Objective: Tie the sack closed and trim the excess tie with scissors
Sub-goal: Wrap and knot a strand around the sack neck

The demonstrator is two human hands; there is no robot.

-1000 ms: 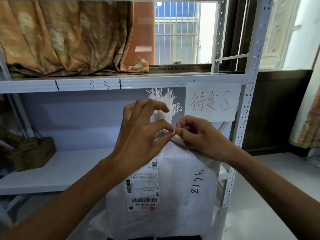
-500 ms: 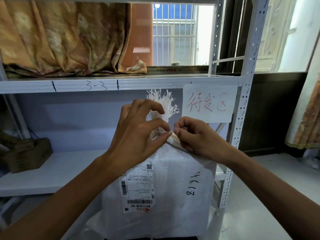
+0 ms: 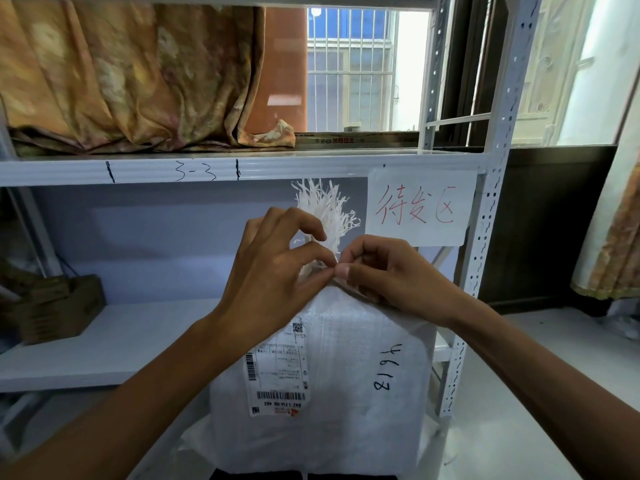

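A white woven sack (image 3: 349, 368) stands upright in front of me, with a shipping label (image 3: 278, 370) and black handwritten digits on its face. Its gathered neck ends in a frayed white tuft (image 3: 327, 211) pointing up. My left hand (image 3: 273, 278) pinches the neck with thumb and forefinger just below the tuft. My right hand (image 3: 388, 278) pinches at the same spot from the right, its fingertips touching the left hand's. A thin white tie is hard to tell apart from the sack fibres there. No scissors are in view.
A white metal rack stands behind the sack, with its shelf beam (image 3: 173, 169) marked "3-3" and its perforated post (image 3: 485, 237) to the right. A paper sign (image 3: 420, 206) with red writing hangs on it. A brown box (image 3: 59, 308) sits on the lower shelf at left. Orange cloth (image 3: 131, 74) lies above.
Both hands stay pinched together at the sack's neck. The view has shifted slightly; the hands' grip looks nearly the same.
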